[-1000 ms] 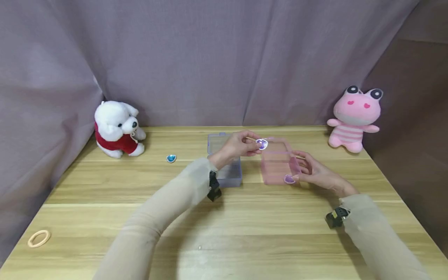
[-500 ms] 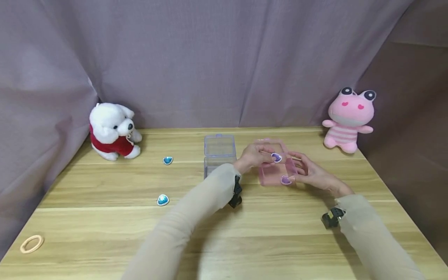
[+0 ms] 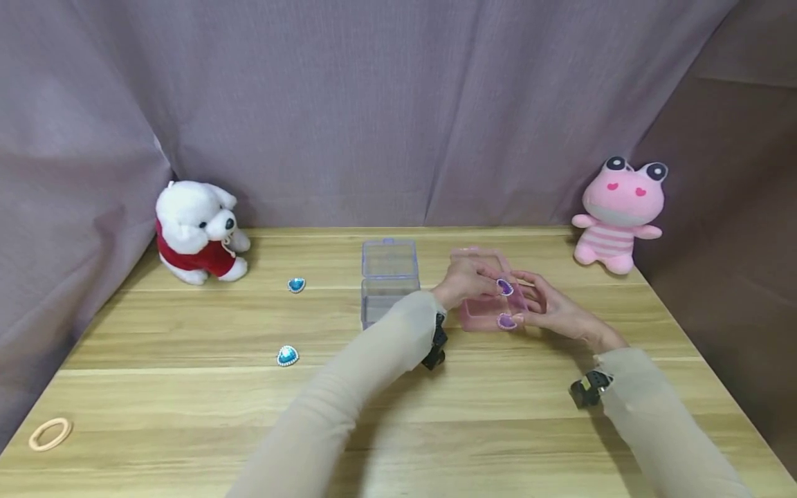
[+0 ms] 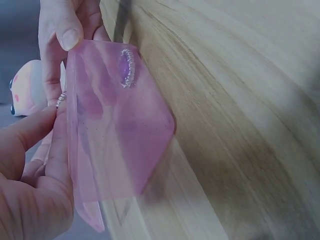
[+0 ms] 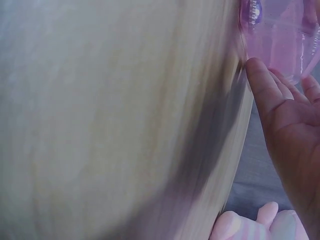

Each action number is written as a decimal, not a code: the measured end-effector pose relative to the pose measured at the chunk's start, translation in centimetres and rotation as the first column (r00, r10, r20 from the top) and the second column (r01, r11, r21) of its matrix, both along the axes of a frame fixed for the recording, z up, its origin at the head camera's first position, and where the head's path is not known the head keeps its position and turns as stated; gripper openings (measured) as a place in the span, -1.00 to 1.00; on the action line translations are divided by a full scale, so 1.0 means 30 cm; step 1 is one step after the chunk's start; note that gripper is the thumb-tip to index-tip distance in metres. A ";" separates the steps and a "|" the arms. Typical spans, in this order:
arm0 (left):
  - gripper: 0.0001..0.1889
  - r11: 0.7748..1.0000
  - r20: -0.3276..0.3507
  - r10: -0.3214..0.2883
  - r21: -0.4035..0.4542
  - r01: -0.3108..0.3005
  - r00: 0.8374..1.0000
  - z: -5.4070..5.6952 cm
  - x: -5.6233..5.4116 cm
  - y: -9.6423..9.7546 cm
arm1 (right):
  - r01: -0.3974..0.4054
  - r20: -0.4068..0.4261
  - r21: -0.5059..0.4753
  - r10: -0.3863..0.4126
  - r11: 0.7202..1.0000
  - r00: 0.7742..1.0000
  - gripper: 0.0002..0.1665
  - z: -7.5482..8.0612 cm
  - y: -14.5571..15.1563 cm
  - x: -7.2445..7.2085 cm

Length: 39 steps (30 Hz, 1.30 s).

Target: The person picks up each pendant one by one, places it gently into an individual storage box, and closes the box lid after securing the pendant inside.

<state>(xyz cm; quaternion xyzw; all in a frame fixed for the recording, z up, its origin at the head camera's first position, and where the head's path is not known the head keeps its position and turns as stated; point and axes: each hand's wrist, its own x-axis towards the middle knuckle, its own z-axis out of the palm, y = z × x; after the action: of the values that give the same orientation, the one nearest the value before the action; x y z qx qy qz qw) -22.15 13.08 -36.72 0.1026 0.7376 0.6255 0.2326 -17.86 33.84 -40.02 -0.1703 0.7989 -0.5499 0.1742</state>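
Note:
My left hand (image 3: 467, 282) pinches a purple heart-shaped gem (image 3: 505, 287) with a beaded silver edge, over the opened pink clear plastic box (image 3: 478, 324). In the left wrist view only the beaded edge of this held gem (image 4: 61, 99) shows at the fingertips. A second purple heart gem (image 3: 507, 321) shows through the box's front wall, near the right corner. My right hand (image 3: 563, 312) touches the box's right side, thumb by the front corner and fingers extended along the wall. Left fingers cover part of the box's lid.
Left of the pink box stands an opened bluish clear box (image 3: 391, 259). Two blue heart gems, a rear one (image 3: 296, 285) and a front one (image 3: 288, 355), lie farther left. A wooden ring (image 3: 50, 434), a white plush dog (image 3: 196, 232) and a pink plush frog (image 3: 621, 214) surround them.
My left hand has carried the purple gem from between the two boxes rightward and down over the pink box. The bluish box and front blue gem have come into sight. My right hand stays put.

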 end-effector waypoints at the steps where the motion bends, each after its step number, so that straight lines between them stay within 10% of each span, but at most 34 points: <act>1: -0.77 1.000 -0.014 0.001 -0.014 -0.001 1.000 0.000 0.001 0.004 | 0.001 0.000 0.000 -0.001 1.000 1.000 -0.02 0.000 0.000 0.000; 11: -0.81 0.978 -0.159 0.009 -0.203 -0.041 0.987 0.002 0.002 0.032 | 0.007 0.004 0.015 -0.007 1.000 1.000 -0.03 0.003 -0.002 0.002; 24: -0.80 0.967 -0.179 0.039 -0.243 -0.082 0.983 0.009 0.007 0.050 | 0.016 0.015 0.018 -0.016 1.000 1.000 -0.02 0.000 -0.005 0.001; 39: -0.80 0.886 -0.289 -0.052 -0.455 -0.090 0.956 0.016 0.014 0.064 | 0.029 0.026 0.040 -0.030 0.999 0.999 0.00 0.006 -0.006 0.004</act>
<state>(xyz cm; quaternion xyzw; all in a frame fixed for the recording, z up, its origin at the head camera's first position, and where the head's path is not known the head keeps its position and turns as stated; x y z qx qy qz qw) -21.74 15.00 -36.24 0.1285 0.8927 0.4113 0.1321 -17.73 33.67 -39.83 -0.1476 0.8097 -0.5387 0.1801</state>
